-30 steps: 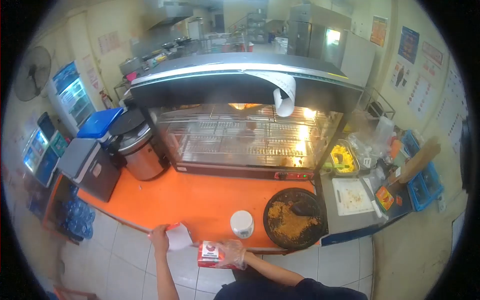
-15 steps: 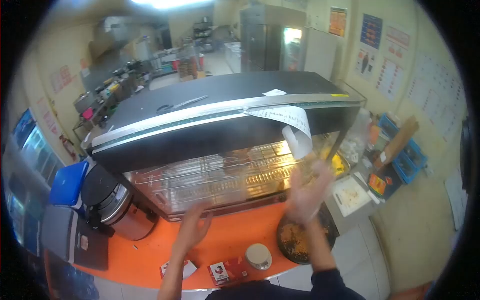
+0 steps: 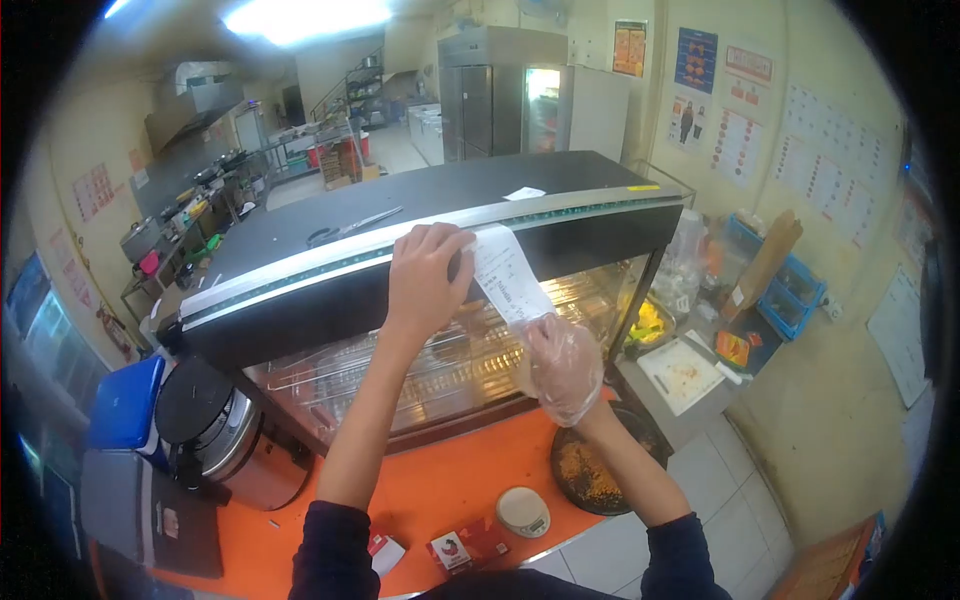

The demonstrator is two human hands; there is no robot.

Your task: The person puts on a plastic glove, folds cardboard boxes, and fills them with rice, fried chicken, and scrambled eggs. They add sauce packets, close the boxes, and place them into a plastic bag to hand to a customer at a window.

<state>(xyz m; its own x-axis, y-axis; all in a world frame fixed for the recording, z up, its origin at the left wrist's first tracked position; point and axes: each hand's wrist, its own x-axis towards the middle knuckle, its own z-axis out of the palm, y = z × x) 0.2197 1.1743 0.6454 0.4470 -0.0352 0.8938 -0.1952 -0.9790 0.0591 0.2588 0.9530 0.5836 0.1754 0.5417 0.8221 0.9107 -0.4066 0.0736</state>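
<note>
A long white paper slip with print on it hangs from the metal rail along the top of the display case. My left hand, bare, is at the rail with its fingers closed on the slip's upper left edge. Lower down, my right hand, in a clear plastic glove, pinches the bottom end of the slip. The slip is stretched between both hands in front of the case's glass. Behind the rail, scissors lie on the dark top.
On the orange counter are a round scale, a red-and-white box and a dark pan of crumbs. A metal cooker stands left. A cutting board and blue baskets are at right.
Both hands have risen to the paper slip and taken hold of it. The slip, curled before, is now pulled straight. The camera view has shifted slightly.
</note>
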